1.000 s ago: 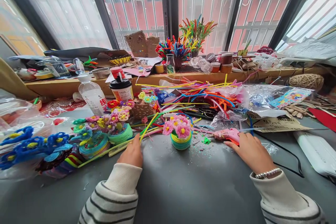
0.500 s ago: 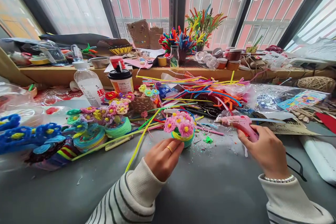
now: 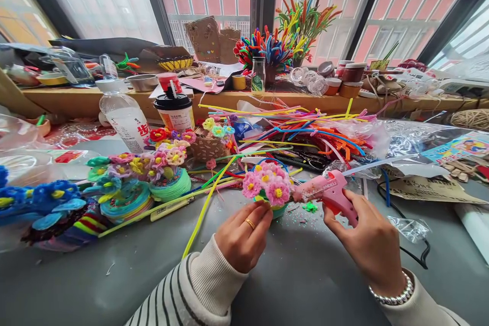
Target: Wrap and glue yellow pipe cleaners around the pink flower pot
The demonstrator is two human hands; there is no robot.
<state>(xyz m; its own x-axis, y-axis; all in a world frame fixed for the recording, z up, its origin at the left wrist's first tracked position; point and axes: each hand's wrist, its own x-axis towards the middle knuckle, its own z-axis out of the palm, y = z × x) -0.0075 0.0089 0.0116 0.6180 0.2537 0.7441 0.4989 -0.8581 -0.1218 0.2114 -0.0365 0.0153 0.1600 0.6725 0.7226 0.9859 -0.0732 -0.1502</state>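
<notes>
A small pot of pink pipe-cleaner flowers (image 3: 267,182) with yellow centres stands upright on the grey table. Its pale green side partly shows behind my fingers. My left hand (image 3: 244,232) is closed, fingertips pinched together at the near left side of this pot; a bit of green and yellow shows at the tips, and what lies between them is partly hidden. In my right hand (image 3: 367,237) is a pink hot glue gun (image 3: 336,193), gripped by its handle. The gun points left, its nozzle close to the right side of the flowers, and a glue stick (image 3: 369,164) sticks out behind.
Left of my hands stand other pipe-cleaner flower pots (image 3: 171,183) and a utility knife (image 3: 171,207). A heap of loose pipe cleaners (image 3: 305,130) lies behind. A water bottle (image 3: 124,117) and lidded cup (image 3: 174,112) stand back left. A black cord (image 3: 410,254) lies at right.
My right hand has brought the glue gun left, from apart to close beside the pink flowers. My left hand stays at the pot. The view has shifted slightly.
</notes>
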